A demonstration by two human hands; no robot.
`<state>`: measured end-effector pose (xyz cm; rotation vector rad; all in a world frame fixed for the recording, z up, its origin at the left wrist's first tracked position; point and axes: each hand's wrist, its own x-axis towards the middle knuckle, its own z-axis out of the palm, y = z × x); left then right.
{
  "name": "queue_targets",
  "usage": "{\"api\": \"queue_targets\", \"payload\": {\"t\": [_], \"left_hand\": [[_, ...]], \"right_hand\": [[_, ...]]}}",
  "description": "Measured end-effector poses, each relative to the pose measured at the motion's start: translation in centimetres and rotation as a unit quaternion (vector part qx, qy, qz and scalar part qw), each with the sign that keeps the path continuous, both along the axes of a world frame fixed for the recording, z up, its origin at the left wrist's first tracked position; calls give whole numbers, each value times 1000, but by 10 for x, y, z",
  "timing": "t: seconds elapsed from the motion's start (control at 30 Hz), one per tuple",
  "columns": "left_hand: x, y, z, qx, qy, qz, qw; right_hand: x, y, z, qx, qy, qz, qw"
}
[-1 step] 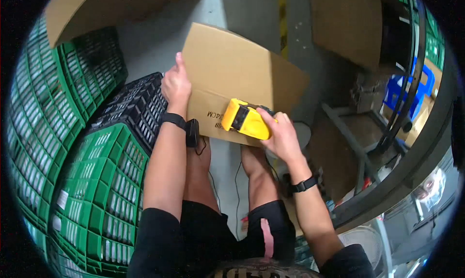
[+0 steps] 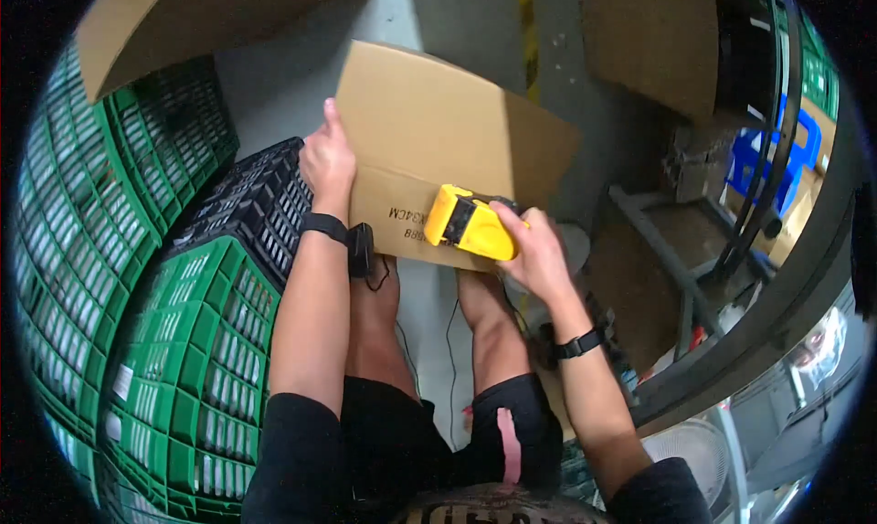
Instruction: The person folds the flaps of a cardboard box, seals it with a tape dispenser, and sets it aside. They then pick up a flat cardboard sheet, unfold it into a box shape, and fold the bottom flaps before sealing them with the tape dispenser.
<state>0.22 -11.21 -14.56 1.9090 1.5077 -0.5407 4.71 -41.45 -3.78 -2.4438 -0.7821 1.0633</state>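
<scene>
A brown cardboard box is held in front of me, tilted, above my knees. My left hand grips its left edge with the thumb pointing up; the fingers behind the cardboard are partly hidden. In my right hand is a yellow tape dispenser with a black part near its front. The dispenser lies over the lower part of the box's near panel, beside some dark print. Whether it presses on the cardboard I cannot tell.
Stacked green crates and black crates line my left side. Another large cardboard piece stands at the far left. To the right are a grey metal frame, a blue plastic item and a white fan.
Very little differs. The box and my left hand sit slightly farther left in the picture, while the dispenser and my right hand have shifted slightly right.
</scene>
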Motion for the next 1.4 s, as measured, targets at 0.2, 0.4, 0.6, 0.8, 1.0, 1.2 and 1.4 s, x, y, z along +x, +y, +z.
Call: {"api": "queue_targets", "payload": {"t": [0.2, 0.4, 0.6, 0.8, 1.0, 1.2, 1.4], "left_hand": [[5, -6, 11, 8, 3, 4, 1000], [-1, -16, -13, 95, -4, -12, 995], [1, -20, -7, 97, 4, -15, 995], [-13, -23, -16, 184, -165, -79, 966], [-20, -35, -24, 312, -196, -276, 888], [-14, -119, -18, 235, -159, -483, 828], [-12, -199, -14, 22, -192, -707, 680]], "right_hand": [[2, -75, -1, -79, -29, 7, 996], [-6, -171, -8, -135, -12, -67, 988], [-5, -199, -13, -146, -79, -113, 980], [5, -197, -12, -167, -70, -78, 980], [4, -180, -26, -175, -96, -99, 975], [2, -198, -44, -191, -52, -131, 971], [-1, -193, -63, -139, -71, -135, 978]]}}
